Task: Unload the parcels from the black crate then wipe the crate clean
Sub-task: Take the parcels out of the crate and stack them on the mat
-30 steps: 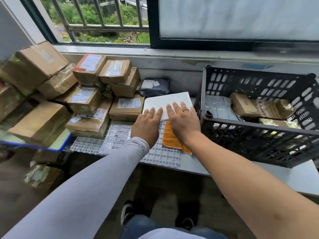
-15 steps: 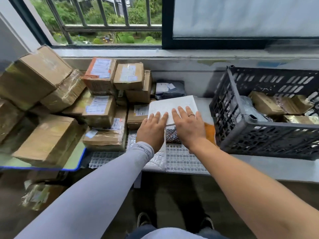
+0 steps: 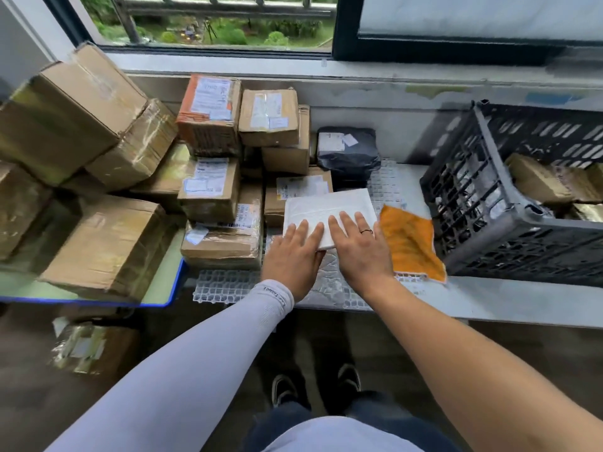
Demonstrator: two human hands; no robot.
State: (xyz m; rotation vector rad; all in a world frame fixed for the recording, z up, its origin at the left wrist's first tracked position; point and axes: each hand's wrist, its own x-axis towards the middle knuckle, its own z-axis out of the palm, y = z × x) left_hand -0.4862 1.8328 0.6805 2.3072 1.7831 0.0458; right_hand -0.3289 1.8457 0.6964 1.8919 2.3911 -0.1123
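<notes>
Orange cloth point(image 3: 409, 243) now uncovered, hands point(image 3: 329, 252) flat, labels unreadable

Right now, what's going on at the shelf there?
A person presses both the left hand and the right hand flat on a white padded parcel, set beside the stacked boxes. The orange cloth lies untouched next to the black crate, which still holds brown parcels.

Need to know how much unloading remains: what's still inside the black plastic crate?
Brown taped cardboard parcels and a silvery plastic-wrapped one remain inside the black plastic crate. Its floor and right part are out of sight.
</notes>
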